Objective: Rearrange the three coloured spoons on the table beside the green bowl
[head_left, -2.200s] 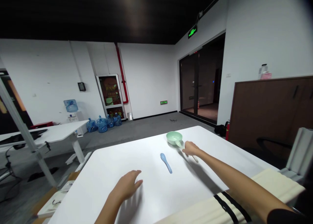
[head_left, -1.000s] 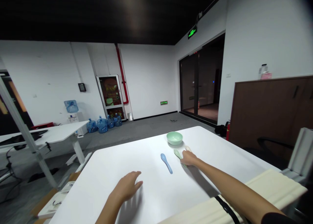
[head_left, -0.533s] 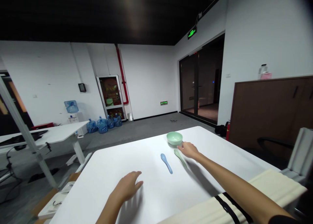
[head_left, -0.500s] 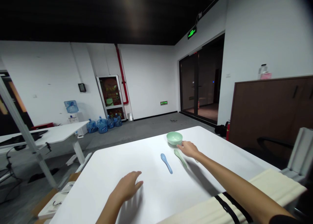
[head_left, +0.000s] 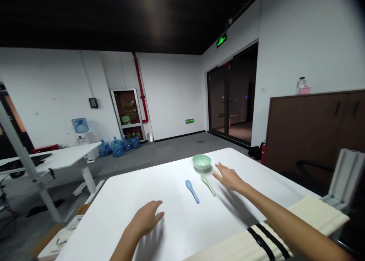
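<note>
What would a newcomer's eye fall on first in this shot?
The white table fills the foreground, with a pale green bowl near its far edge and a blue spoon and green spoon lying below it. The open right hand is beside the green spoon, the left hand nearer the front edge.

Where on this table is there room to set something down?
Open white table lies between the left hand and the blue spoon, and right of the right hand. It's crowded around the green bowl, the green spoon and that hand.
</note>
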